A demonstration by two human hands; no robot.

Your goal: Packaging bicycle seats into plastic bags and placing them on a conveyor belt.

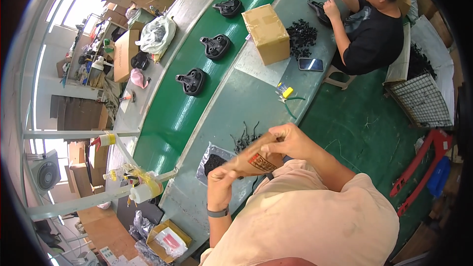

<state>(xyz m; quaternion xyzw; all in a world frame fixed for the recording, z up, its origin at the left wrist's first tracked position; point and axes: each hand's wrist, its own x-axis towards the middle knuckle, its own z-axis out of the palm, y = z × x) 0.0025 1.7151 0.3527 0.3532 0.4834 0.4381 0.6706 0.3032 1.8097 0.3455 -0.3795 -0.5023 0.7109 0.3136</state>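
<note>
Between my two hands a brown cardboard piece [253,160] with red and dark print is held up over the near edge of the workbench. My left hand [220,187] pinches its lower left end, a dark band around the wrist. At the upper right end, my right hand [291,142] grips it between thumb and fingers. Just beyond the cardboard lie several thin black curved parts [242,140], partly covered by it. A silver plastic bag [203,171] of small black pieces [215,162] sits beside my left hand.
Black bicycle saddle bases [192,82] rest on the green conveyor belt [162,128]. Green-handled pliers [290,106], a phone [310,64], a carton [266,34] and a black parts heap [301,38] lie on the bench. A co-worker [374,24] sits at the far right, handling a tool.
</note>
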